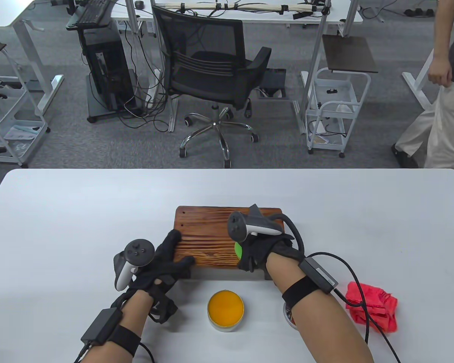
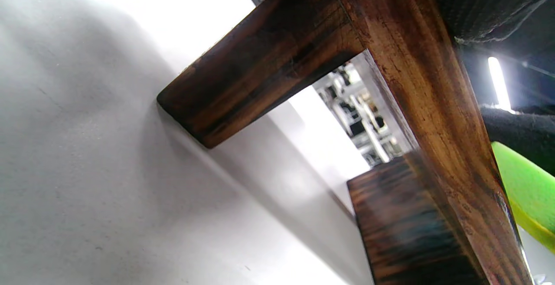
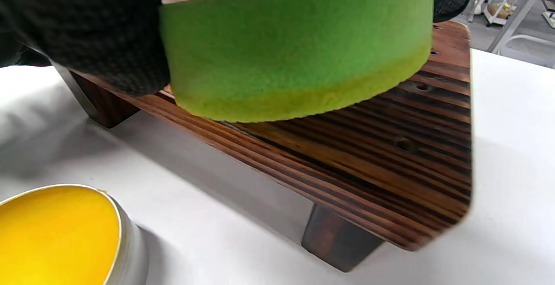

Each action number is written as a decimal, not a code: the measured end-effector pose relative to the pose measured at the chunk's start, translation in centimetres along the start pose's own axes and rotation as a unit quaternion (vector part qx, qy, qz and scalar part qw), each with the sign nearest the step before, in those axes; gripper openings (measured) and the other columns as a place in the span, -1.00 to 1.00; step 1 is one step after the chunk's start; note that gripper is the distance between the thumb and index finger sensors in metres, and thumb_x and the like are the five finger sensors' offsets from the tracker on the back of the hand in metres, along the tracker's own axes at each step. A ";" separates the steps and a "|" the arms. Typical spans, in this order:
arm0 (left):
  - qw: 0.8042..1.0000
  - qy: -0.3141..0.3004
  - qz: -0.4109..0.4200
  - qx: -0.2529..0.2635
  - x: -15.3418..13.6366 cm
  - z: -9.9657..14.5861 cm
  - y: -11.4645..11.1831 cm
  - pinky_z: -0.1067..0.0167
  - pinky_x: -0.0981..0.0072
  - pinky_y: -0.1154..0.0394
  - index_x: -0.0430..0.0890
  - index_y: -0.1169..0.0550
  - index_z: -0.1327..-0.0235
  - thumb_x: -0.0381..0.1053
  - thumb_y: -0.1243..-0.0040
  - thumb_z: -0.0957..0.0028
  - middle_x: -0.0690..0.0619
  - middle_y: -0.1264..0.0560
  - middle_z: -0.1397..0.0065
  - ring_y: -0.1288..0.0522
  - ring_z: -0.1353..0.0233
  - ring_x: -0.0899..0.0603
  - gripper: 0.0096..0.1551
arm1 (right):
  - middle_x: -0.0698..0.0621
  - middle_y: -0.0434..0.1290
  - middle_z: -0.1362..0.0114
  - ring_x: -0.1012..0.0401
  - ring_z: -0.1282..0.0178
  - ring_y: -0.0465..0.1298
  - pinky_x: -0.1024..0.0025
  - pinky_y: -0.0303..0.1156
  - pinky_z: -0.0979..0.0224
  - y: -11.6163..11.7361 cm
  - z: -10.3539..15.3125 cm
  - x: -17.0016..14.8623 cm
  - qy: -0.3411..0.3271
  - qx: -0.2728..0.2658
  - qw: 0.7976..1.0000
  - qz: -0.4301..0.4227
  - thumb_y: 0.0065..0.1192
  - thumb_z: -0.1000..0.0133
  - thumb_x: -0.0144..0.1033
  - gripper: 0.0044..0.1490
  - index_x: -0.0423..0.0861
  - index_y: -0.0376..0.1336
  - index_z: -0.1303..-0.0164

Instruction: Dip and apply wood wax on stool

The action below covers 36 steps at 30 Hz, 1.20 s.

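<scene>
On the stool (image 1: 208, 238), right hand (image 1: 263, 245) grips green sponge (image 3: 295, 46); left hand (image 1: 162, 261) lies flat.

Both hands are wearing black knit sensor gloves, the left hand (image 1: 162, 261) and the right hand (image 1: 266, 251) each carrying 1 tracker strapped across the back: a dark round head with small buttons running into a pale grey handle. A broad black strap is circling each forearm, pinning down 1 small dark box. Black cables are looping from the boxes toward 6 o'clock.
</scene>
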<state>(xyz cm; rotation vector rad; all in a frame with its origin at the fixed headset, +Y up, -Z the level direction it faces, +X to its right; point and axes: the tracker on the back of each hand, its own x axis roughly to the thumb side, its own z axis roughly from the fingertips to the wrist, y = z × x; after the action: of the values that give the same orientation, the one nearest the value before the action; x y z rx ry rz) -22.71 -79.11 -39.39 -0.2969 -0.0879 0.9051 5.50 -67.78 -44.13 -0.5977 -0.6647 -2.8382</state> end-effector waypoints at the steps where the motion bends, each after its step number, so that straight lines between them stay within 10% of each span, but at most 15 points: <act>1: 1.000 0.000 0.000 0.000 0.0 0.0 0.0 -0.30 -0.76 0.29 0.36 0.27 -0.65 0.61 -0.25 0.03 -0.25 0.10 -0.83 0.16 -0.68 -0.59 0.29 | -0.22 0.01 -0.78 -0.33 -0.60 0.16 -0.25 0.30 -0.51 -0.1 -0.1 -0.2 0.011 0.000 1.000 0.001 0.58 0.12 0.30 0.31 0.00 -0.01 -0.70; 36: 1.000 0.002 -0.005 0.004 -0.1 0.0 -0.1 -0.31 -0.77 0.28 0.36 0.26 -0.65 0.61 -0.24 0.04 -0.25 0.08 -0.83 0.12 -0.69 -0.59 0.29 | -0.20 0.03 -0.78 -0.32 -0.59 0.18 -0.23 0.32 -0.51 -0.7 -1.2 4.7 -0.048 -0.022 0.998 0.031 0.56 0.13 0.33 0.30 0.02 -0.01 -0.69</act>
<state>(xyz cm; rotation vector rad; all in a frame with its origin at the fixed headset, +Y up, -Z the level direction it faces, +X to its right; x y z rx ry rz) -22.72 -79.23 -39.36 -0.2900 -0.0816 0.8954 0.69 -68.01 -43.47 -0.7512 -0.5898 -2.7884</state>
